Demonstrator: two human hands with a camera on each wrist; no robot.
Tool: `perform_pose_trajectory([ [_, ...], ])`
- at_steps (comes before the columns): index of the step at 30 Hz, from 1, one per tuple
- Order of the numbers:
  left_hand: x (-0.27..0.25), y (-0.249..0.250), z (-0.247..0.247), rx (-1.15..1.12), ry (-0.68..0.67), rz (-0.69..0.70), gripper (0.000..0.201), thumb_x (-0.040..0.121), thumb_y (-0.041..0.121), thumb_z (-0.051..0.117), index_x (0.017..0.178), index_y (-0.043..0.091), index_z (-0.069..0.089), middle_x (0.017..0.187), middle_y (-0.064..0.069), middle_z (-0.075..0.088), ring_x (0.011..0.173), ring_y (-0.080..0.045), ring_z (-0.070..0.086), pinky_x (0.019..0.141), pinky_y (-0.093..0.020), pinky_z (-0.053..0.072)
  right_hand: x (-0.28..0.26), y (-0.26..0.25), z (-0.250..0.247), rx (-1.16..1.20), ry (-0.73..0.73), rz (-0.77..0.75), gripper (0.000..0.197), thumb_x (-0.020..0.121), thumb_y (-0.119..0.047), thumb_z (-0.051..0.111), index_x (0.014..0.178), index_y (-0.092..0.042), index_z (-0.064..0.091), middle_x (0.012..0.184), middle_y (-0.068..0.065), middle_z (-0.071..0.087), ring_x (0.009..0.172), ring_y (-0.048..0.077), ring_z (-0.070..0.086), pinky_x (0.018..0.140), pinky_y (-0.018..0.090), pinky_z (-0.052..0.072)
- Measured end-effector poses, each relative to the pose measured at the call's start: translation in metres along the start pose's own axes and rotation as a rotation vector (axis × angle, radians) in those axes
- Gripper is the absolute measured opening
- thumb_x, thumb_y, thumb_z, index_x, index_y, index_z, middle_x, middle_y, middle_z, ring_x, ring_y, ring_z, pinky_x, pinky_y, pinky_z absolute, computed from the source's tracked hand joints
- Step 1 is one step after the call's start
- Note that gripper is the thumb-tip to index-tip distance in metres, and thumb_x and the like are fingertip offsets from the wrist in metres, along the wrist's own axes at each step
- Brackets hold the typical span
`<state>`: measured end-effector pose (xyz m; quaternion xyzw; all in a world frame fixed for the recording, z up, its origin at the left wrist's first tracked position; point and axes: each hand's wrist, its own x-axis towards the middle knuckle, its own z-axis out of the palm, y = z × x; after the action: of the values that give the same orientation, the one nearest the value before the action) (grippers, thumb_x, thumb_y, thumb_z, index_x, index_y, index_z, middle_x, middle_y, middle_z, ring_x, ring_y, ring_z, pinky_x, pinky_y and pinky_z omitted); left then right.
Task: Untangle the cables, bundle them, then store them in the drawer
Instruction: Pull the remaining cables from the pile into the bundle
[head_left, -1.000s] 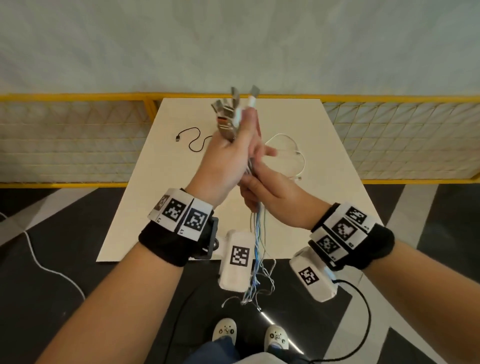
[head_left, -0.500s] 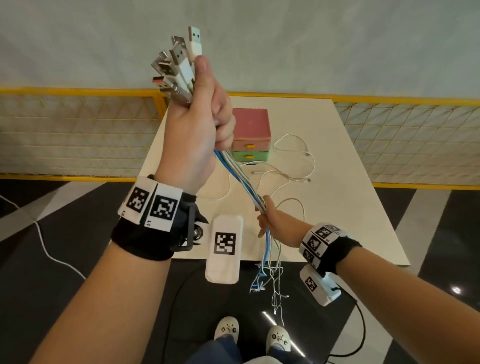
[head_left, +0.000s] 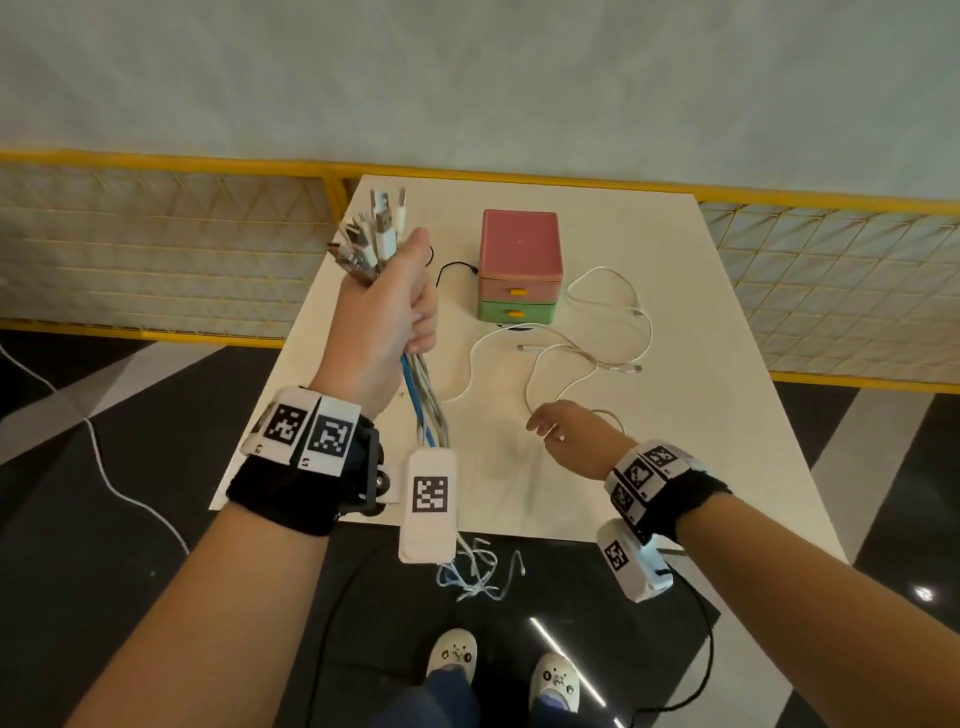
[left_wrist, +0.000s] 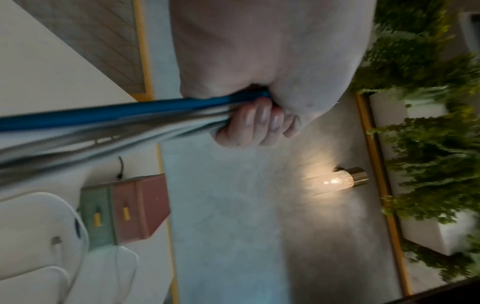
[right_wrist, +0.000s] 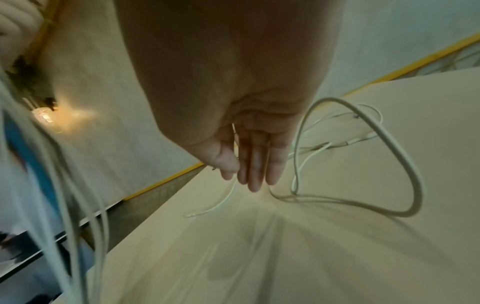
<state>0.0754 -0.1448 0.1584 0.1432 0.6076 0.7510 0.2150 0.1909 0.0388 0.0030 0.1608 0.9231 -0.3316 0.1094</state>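
1. The left wristband (head_left: 311, 431) carries two black-and-white square code markers. Tiny characters are printed under them, which look like "L2" beneath the left marker and "L1" beneath the right one.
2. The white camera housing (head_left: 430, 493) hanging below the left wrist shows one square code marker and no letters.
3. The right wristband (head_left: 644, 475) bears several square code markers. Any small print there is too small to read.
4. The right wrist's white housing (head_left: 615, 555) shows one square code marker.

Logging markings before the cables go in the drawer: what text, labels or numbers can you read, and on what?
No readable words or brand names in any view.
Left wristband: black-and-white square code tags; tiny characters at their lower edge, too small to read.
Right wristband: code tags only.
Drawer box: no label visible.
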Motion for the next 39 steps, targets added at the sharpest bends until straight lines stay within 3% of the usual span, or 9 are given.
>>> perform_pose_trajectory([
  [8,0.022,-0.028,-0.018,0.029,0.100,-0.139,0.057,0.100,0.036,0.049,0.051,0.021,0.025,0.045,0.004,0.026,0.040,-0.011,0.016,0.041,-0.021,0.013,0.037,0.015,0.029,-0.075,-0.039,0.215,0.051,0.091,-0.009,0.051,0.139,-0.008,0.035,0.143,0.013,0.033,0.127,0.031,0.043,0.105,0.034,0.035],
  [14,0.036,-0.045,-0.011,0.117,0.084,-0.184,0.057,0.099,0.039,0.049,0.048,0.017,0.038,0.050,-0.002,0.039,0.038,-0.010,0.021,0.040,-0.020,0.018,0.048,0.017,0.040,-0.110,0.023,0.261,0.017,0.093,-0.017,0.048,0.107,-0.010,0.056,0.111,0.015,0.060,0.092,0.031,0.063,0.079,0.036,0.053],
  [18,0.042,-0.062,-0.005,0.281,0.021,-0.236,0.050,0.101,0.042,0.043,0.070,0.013,0.068,0.081,-0.008,0.069,0.041,-0.010,0.029,0.038,-0.017,0.022,0.039,-0.006,0.024,0.272,0.144,0.087,0.005,0.094,-0.018,0.051,0.093,-0.014,0.053,0.102,0.013,0.058,0.060,0.024,0.065,0.048,0.018,0.048],
  [22,0.049,-0.081,0.006,0.458,-0.073,-0.339,0.043,0.102,0.046,0.037,0.110,0.017,0.068,0.101,-0.005,0.074,0.044,-0.012,0.036,0.037,-0.018,0.026,0.018,-0.037,0.006,0.411,0.259,-0.223,0.002,0.093,-0.010,0.052,0.093,-0.012,0.054,0.098,0.012,0.053,0.059,0.020,0.067,0.057,0.026,0.055],
  [24,0.051,-0.086,0.011,0.459,-0.151,-0.365,0.044,0.100,0.051,0.040,0.106,0.019,0.069,0.098,-0.003,0.074,0.045,-0.012,0.034,0.040,-0.020,0.026,0.010,-0.044,0.005,0.372,0.241,-0.319,0.004,0.093,-0.008,0.053,0.096,-0.009,0.055,0.100,0.009,0.050,0.059,0.017,0.066,0.060,0.028,0.056],
  [27,0.053,-0.085,0.017,0.422,-0.240,-0.300,0.038,0.101,0.042,0.045,0.110,0.016,0.071,0.073,0.004,0.065,0.046,-0.009,0.029,0.040,-0.020,0.025,0.005,-0.043,0.001,0.342,0.208,-0.314,0.008,0.092,-0.010,0.055,0.099,-0.008,0.060,0.100,0.009,0.052,0.062,0.017,0.066,0.062,0.024,0.054],
  [30,0.050,-0.081,0.018,0.409,-0.299,-0.189,0.031,0.102,0.036,0.047,0.109,0.019,0.072,0.068,0.005,0.057,0.046,-0.008,0.028,0.041,-0.018,0.026,0.004,-0.036,-0.016,0.409,0.232,-0.210,0.019,0.097,-0.021,0.048,0.107,-0.013,0.062,0.100,0.004,0.058,0.067,0.015,0.066,0.062,0.015,0.047],
  [34,0.048,-0.077,0.018,0.463,-0.350,-0.130,0.030,0.099,0.037,0.052,0.104,0.016,0.073,0.072,-0.002,0.061,0.045,-0.008,0.028,0.041,-0.020,0.024,0.012,-0.041,-0.054,0.769,0.377,-0.118,0.027,0.102,-0.029,0.034,0.115,-0.019,0.056,0.098,0.003,0.065,0.073,0.015,0.065,0.064,0.025,0.048],
  [39,0.041,-0.073,0.026,0.477,-0.446,-0.106,0.028,0.099,0.025,0.054,0.106,0.003,0.071,0.071,-0.006,0.061,0.040,-0.003,0.038,0.042,-0.017,0.031,0.026,-0.060,-0.092,1.004,0.421,-0.151,0.015,0.094,-0.013,0.054,0.106,-0.008,0.062,0.096,0.009,0.070,0.085,0.020,0.067,0.078,0.033,0.056],
])
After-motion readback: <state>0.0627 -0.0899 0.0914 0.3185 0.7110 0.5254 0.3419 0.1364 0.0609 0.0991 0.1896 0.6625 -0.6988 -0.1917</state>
